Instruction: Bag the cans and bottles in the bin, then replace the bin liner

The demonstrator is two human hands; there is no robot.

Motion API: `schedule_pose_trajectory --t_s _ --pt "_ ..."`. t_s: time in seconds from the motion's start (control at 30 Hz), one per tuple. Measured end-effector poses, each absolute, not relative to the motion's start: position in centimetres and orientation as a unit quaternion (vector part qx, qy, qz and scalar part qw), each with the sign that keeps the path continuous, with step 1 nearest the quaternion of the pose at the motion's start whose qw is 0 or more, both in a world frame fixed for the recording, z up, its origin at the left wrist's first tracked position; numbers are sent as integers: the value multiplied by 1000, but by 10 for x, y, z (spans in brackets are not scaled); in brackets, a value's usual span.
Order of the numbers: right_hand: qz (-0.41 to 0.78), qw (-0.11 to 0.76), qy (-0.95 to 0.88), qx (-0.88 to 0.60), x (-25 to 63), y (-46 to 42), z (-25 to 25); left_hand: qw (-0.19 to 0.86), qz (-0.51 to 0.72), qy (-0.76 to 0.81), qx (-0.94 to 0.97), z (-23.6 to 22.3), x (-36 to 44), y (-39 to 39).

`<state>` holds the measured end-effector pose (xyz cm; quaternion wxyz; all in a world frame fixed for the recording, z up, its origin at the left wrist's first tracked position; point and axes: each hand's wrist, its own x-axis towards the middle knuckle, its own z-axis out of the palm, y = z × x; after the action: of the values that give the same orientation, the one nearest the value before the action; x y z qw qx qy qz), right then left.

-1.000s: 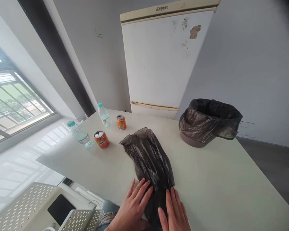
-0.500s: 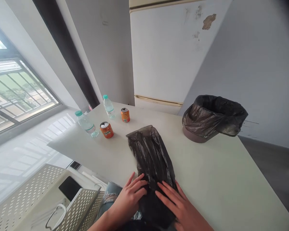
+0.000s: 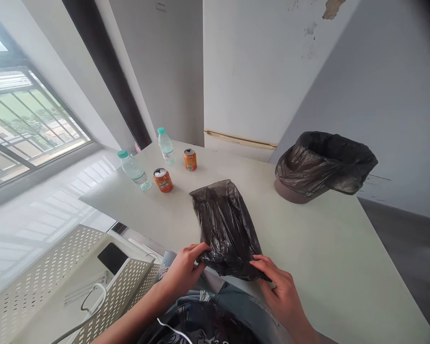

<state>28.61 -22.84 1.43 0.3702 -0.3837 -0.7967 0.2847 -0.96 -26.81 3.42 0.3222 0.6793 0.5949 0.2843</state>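
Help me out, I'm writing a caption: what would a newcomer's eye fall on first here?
The crinkled black bag in the middle, lying on the pale table with its near end held by the left hand and right hand. Next, the brown bin with its dark liner, at the far right. Then the orange cans and teal-capped bottles, standing at the far left.

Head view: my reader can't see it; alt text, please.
Left hand and right hand hold the near end of a black garbage bag lying mostly on a white table. Beyond, two capped plastic bottles and two orange drink cans stand left, a bag-lined bin right.
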Motion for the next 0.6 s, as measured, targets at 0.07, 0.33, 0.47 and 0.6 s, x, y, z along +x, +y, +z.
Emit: schedule_pose_trajectory --t_s 0.07,0.33,0.47,0.6 --pt "299 380 -793 -371 285 -230 26 343 292 595 665 45 -11 -269" --pt "343 336 -791 -380 275 -210 88 428 372 635 525 67 -28 -262" --pt "359 261 -788 -426 252 -162 121 484 415 626 449 67 -42 -243" --pt "368 198 -806 -420 228 -109 122 481 414 591 498 68 -46 -221"
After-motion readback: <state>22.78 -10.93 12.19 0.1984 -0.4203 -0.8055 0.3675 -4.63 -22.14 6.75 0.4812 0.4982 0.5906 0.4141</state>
